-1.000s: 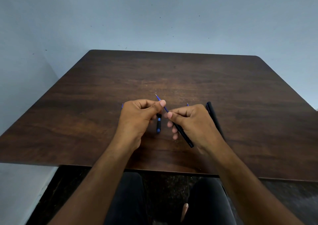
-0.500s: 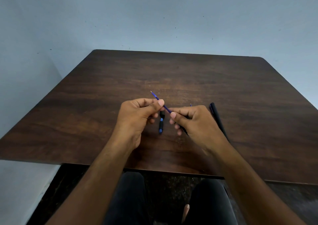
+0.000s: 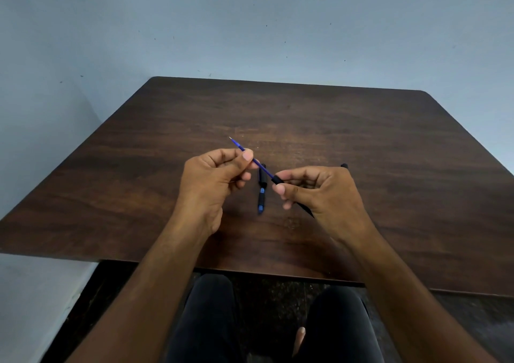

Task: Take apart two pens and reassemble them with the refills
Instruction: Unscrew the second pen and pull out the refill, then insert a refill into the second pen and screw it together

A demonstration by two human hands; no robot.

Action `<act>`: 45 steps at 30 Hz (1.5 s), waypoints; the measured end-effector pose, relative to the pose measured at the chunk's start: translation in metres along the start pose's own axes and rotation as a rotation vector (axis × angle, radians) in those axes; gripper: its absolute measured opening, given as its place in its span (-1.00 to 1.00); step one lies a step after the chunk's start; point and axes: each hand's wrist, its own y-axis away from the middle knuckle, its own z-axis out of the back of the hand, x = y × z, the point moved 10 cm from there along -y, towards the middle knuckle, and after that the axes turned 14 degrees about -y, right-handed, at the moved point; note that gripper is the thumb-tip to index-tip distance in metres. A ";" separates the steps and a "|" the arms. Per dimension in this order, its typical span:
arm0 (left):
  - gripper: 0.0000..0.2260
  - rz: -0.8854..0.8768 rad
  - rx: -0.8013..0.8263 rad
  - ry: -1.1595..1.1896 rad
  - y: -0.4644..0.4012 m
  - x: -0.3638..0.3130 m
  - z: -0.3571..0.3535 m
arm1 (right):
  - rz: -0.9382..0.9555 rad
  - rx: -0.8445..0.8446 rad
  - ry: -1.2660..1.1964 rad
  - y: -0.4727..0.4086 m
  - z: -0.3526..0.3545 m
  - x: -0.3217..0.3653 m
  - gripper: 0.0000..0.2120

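Observation:
My left hand (image 3: 211, 179) pinches a thin blue refill (image 3: 264, 169) between thumb and fingers; its metal tip points up and to the left. The refill's lower end runs into a black pen barrel (image 3: 278, 180), which my right hand (image 3: 317, 193) grips, with the barrel's tail sticking out under the palm. On the table between my hands lies a short black and blue pen part (image 3: 261, 193). The end of another black pen (image 3: 344, 166) peeks out behind my right hand; the remainder of it is hidden.
The dark wooden table (image 3: 306, 118) stands against a pale blue wall. Its near edge runs just above my knees (image 3: 264, 321), which show below in dark trousers.
My hands have moved apart: the left has drawn the refill up and to the left, so more blue shaft shows out of the barrel held by the right.

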 end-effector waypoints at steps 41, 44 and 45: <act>-0.81 0.136 -0.258 -1.070 -0.045 0.011 0.095 | -0.051 0.066 -0.012 -0.006 -0.024 -0.020 -0.86; -0.83 0.153 -0.246 -1.077 -0.044 0.011 0.095 | -0.054 0.069 -0.012 -0.006 -0.026 -0.021 -0.87; -0.83 0.143 -0.251 -1.075 -0.044 0.010 0.095 | -0.059 0.071 -0.017 -0.006 -0.027 -0.021 -0.87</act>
